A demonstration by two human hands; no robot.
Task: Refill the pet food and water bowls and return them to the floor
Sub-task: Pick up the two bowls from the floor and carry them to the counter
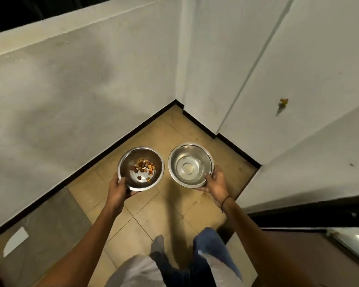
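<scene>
Two steel bowls are held side by side above the tiled floor in a wall corner. The food bowl (131,162) on the left holds several brown and orange kibble pieces (143,166). My left hand (118,189) grips its near rim, thumb over the edge. The water bowl (190,163) on the right looks to hold clear water. My right hand (215,183) grips its near right rim, thumb inside. Both bowls are level.
Beige floor tiles (153,212) run into a corner between white walls with a black skirting (104,156). A grey mat (44,222) lies at lower left. My legs and feet (195,255) are below. A dark threshold and metal edge (340,237) sit at lower right.
</scene>
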